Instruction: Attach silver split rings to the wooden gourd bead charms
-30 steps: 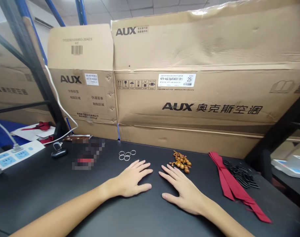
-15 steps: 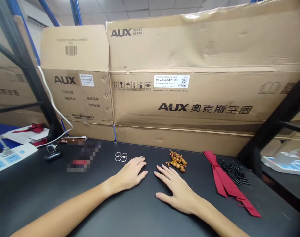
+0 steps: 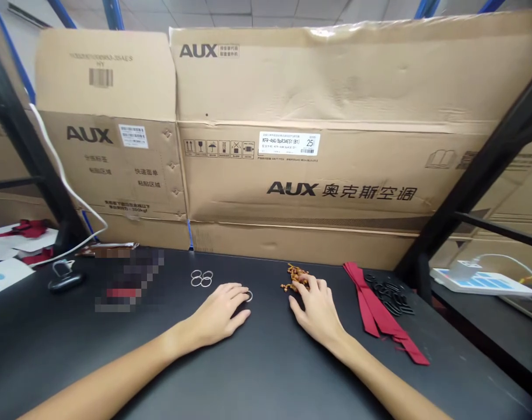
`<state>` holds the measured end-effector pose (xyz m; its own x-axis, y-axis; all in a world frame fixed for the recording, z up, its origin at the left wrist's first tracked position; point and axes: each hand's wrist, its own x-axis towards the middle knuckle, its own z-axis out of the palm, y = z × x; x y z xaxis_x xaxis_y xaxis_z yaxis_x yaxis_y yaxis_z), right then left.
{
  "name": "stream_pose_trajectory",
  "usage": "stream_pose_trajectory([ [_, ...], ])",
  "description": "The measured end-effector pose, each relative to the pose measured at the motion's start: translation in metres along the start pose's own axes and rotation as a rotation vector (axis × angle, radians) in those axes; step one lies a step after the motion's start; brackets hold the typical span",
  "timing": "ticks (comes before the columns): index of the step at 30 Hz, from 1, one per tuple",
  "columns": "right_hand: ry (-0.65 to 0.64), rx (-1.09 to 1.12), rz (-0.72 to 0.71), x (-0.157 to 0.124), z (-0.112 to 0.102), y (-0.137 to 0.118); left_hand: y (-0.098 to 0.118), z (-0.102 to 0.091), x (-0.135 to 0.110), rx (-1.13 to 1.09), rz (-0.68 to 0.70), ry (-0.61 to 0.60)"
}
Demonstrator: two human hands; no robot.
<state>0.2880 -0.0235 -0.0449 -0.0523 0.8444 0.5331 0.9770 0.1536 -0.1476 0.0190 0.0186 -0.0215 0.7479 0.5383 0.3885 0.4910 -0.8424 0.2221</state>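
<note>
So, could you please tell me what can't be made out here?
In the head view:
Lone ring: partly hidden by the left hand.
Gourd charms: partly covered by the right hand; number unclear.
Dark item: obscured by pixelation.
Power strip: cut off by the left edge.

Printed cardboard (image 3: 336, 157) stands along the back, a slanted black post (image 3: 462, 192) at right.

Left hand (image 3: 220, 315): I'm drawing one silver ring (image 3: 251, 296) back across the tabletop (image 3: 266, 361), away from the other four rings (image 3: 202, 279)!
Right hand (image 3: 319, 312): now I'm bringing it onto the wooden gourds (image 3: 296, 271), curling it over them.
View: I'm swinging right.
</note>
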Motion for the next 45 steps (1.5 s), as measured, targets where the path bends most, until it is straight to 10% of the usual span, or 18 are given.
stream_pose_trajectory([
  [26,-0.129,0.357,-0.208,-0.01,-0.014,-0.032,0.004,-0.002,0.003,-0.137,0.018,-0.035],
  [45,-0.272,1.133,0.233,-0.006,-0.003,-0.027,0.004,0.003,0.004,-0.109,-0.052,0.012],
])
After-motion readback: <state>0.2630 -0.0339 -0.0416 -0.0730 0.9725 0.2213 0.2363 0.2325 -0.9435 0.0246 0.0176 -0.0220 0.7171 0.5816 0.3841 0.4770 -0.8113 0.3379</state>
